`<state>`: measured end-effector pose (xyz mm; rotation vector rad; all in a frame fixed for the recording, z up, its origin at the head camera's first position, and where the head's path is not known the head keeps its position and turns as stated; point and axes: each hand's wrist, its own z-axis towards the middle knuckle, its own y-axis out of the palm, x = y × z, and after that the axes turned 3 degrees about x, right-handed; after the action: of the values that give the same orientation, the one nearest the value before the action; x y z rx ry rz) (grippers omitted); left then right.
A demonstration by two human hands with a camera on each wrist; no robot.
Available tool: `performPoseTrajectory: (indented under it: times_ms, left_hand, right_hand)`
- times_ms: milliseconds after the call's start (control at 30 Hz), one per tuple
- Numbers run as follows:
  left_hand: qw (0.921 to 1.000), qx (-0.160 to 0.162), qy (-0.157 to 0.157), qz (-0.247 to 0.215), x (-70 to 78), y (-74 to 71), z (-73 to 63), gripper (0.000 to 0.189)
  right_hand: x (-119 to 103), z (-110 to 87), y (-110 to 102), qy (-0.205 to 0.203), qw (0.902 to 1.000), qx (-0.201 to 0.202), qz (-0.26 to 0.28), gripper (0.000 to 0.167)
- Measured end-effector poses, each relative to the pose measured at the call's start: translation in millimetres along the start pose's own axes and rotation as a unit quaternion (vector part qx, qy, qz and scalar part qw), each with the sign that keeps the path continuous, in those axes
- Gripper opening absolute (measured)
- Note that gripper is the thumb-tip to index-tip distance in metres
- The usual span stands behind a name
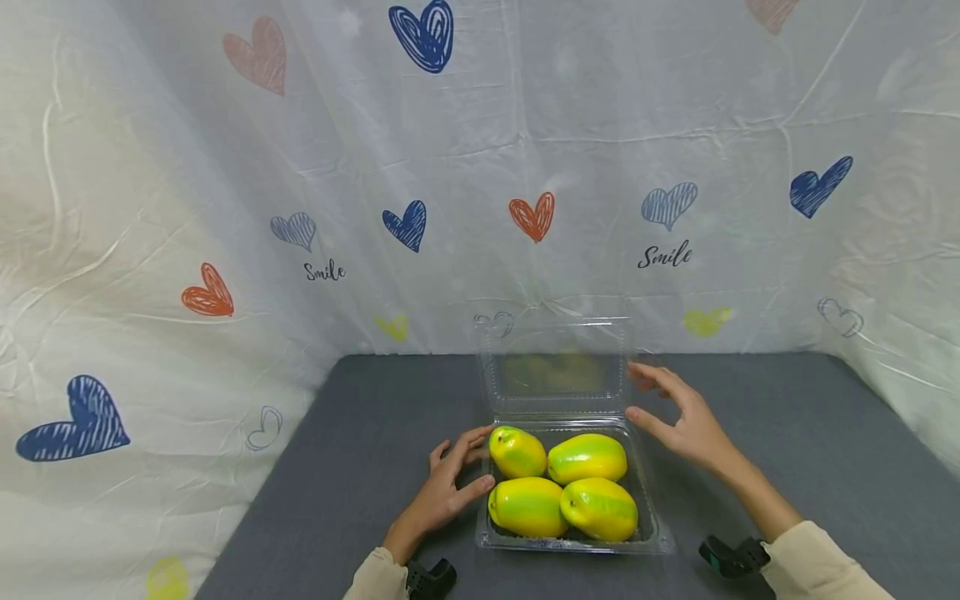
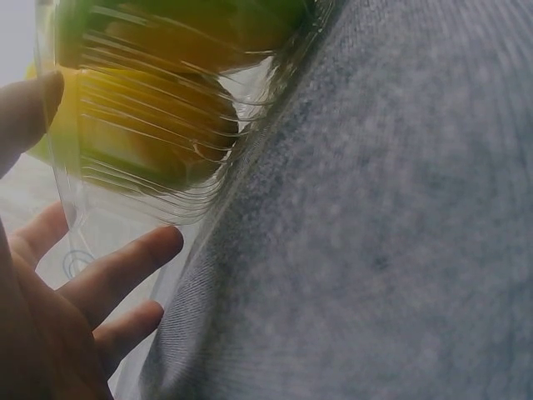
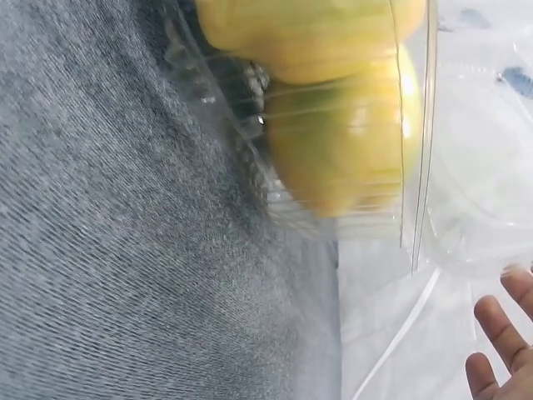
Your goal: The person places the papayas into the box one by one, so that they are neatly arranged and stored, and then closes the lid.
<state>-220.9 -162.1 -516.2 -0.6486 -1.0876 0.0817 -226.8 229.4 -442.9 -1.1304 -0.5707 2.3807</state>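
A clear plastic clamshell box (image 1: 573, 547) stands on the table with its hinged lid (image 1: 555, 405) raised at the back. Several glossy yellow-green fruits, shaped like small papayas, fill its base, among them a front-left fruit (image 1: 527, 507). My left hand (image 1: 447, 482) is at the box's left side, fingers spread and thumb near the rim; the left wrist view has these fingers (image 2: 125, 271) beside the ribbed wall. My right hand (image 1: 688, 423) hovers by the lid's right edge, fingers loosely extended. In the right wrist view only some fingertips (image 3: 501, 325) show, close to the lid.
A dark grey cloth-covered table (image 1: 390, 417) lies under the box. White curtain fabric (image 1: 465, 150) printed with hearts and "Smile" hangs behind and at both sides. Black bands (image 1: 431, 579) are worn at both wrists, below cream sleeves (image 1: 817, 562).
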Motion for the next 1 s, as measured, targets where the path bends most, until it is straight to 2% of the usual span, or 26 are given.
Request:
performPoseTrajectory:
  times_ms: [467,800,1000]
  left_hand:
    - [0.9999,-0.005,-0.014,-0.006,4.2,-0.9,-0.3,0.064]
    - [0.9998,-0.002,-0.017,-0.004,5.0,-0.7,0.1,0.064]
    - [0.9999,-0.002,-0.013,-0.005,3.8,-0.6,0.2,0.063]
  right_hand:
    - [-8,-18.3,-1,-0.012,0.9998,0.007,-0.012,0.071]
    - [-9,-31.1,0,-0.026,0.9993,0.023,0.014,0.068]
    - [-7,-35.7,1,-0.045,0.9974,0.028,0.049,0.063]
